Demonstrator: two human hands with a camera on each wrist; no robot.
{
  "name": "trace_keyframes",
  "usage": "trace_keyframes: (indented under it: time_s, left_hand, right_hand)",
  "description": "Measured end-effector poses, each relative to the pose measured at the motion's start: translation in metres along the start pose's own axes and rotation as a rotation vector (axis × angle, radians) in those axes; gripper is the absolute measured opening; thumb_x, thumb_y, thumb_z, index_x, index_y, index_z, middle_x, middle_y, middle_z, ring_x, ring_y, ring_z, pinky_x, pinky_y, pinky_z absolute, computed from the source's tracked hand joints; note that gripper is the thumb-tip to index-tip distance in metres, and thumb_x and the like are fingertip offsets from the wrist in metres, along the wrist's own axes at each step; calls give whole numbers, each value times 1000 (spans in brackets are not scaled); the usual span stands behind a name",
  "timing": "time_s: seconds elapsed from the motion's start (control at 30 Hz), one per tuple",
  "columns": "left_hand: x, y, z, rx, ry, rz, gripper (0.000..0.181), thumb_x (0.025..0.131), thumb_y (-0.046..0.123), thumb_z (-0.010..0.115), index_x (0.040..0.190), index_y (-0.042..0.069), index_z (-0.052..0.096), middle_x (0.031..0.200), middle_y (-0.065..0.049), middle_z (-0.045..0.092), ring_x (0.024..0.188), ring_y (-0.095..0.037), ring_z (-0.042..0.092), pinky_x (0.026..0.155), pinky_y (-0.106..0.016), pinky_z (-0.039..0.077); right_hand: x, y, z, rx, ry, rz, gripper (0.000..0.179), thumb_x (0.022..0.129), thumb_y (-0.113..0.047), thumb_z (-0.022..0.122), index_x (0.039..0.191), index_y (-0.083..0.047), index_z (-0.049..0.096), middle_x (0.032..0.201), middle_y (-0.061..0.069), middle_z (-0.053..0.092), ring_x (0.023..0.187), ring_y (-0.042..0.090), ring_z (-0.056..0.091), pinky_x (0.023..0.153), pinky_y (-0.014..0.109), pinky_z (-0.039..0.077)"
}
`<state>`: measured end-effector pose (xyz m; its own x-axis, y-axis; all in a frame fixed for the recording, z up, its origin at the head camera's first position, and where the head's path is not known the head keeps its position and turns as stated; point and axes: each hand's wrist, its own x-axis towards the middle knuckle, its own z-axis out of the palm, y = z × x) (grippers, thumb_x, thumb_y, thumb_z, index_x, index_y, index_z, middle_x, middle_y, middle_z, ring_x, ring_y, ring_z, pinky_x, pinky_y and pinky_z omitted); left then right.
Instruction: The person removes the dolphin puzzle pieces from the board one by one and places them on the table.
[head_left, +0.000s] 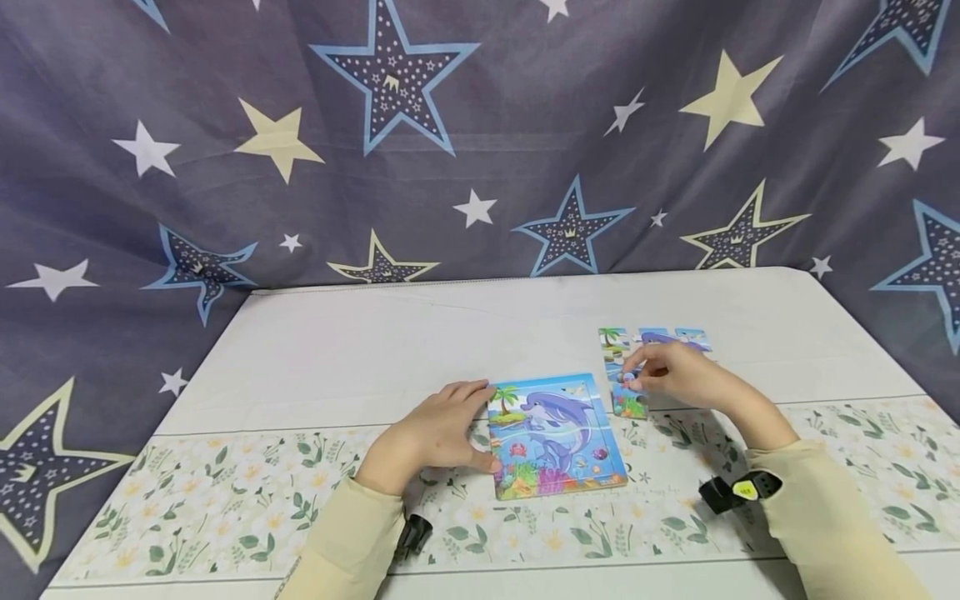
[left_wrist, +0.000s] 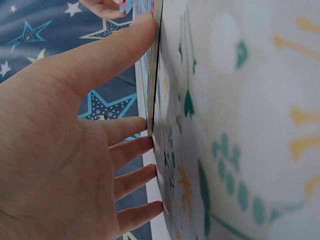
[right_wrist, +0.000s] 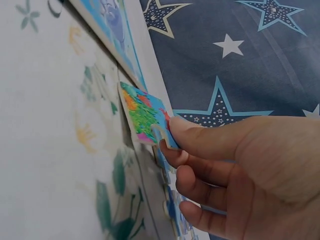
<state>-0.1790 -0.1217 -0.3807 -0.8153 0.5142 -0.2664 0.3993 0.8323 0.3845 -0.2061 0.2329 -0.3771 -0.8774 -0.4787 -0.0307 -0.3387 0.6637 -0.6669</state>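
A dolphin picture puzzle board lies flat on the table, a little right of centre. My left hand rests at its left side, with the thumb touching the edge near the lower corner. The fingers stretch out along the board's side and the table. To the right of the board, my right hand pinches a small puzzle piece between thumb and index finger. Green and orange coral colours show on a puzzle piece at the fingertips; the hand partly hides it.
Several loose puzzle pieces lie at the board's right, some under the right hand. A floral strip crosses the white table. A dark star-patterned curtain hangs behind the table.
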Motion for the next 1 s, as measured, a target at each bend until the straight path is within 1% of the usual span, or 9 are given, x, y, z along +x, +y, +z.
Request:
trace_keyframes:
  time_s: [0.23, 0.33, 0.67, 0.8, 0.9, 1.0]
  left_hand:
    - [3, 2, -1, -1, -3, 15, 101, 79, 48, 81, 157, 11, 30, 162, -7, 25, 148, -29, 21, 119, -49, 22]
    - [3, 2, -1, -2, 3, 21, 100, 78, 48, 81, 156, 10, 31, 161, -7, 26, 148, -29, 21, 118, -48, 22]
    - [5, 3, -2, -1, 4, 21, 102, 77, 49, 82, 156, 10, 31, 161, -7, 26, 148, -29, 21, 118, -49, 23]
    - [5, 3, -2, -1, 3, 17, 101, 77, 48, 82, 156, 10, 31, 161, -7, 26, 148, -28, 22, 118, -49, 23]
    - [5, 3, -1, 0, 1, 16, 101, 77, 48, 82, 156, 10, 32, 161, -7, 26, 148, -29, 22, 118, -49, 23]
    - [4, 2, -1, 3, -3, 15, 101, 77, 49, 82, 156, 10, 31, 161, -7, 26, 148, -29, 22, 118, -49, 23]
  right_hand:
    - [0, 4, 1, -20, 3, 23, 16, 95, -5, 65, 110, 0, 68, 86, 2, 68, 74, 15, 62, 62, 32, 49]
    - [0, 4, 2, -25, 9, 33, 16, 95, -5, 64, 110, -1, 68, 85, 2, 67, 72, 16, 61, 60, 32, 47]
    - [0, 5, 4, -72, 54, 27, 14, 93, -4, 67, 106, -2, 71, 75, 0, 61, 61, 16, 50, 53, 28, 41]
    - [1, 6, 5, -71, 56, 46, 15, 93, -1, 66, 106, -2, 72, 78, 1, 62, 63, 15, 49, 53, 28, 41]
    - [1, 7, 6, -75, 65, 56, 16, 93, 0, 65, 107, -2, 72, 82, 1, 63, 67, 15, 51, 55, 28, 42]
    - [2, 7, 6, -79, 75, 56, 17, 93, 1, 65, 108, -2, 72, 83, 2, 63, 68, 16, 54, 55, 29, 44]
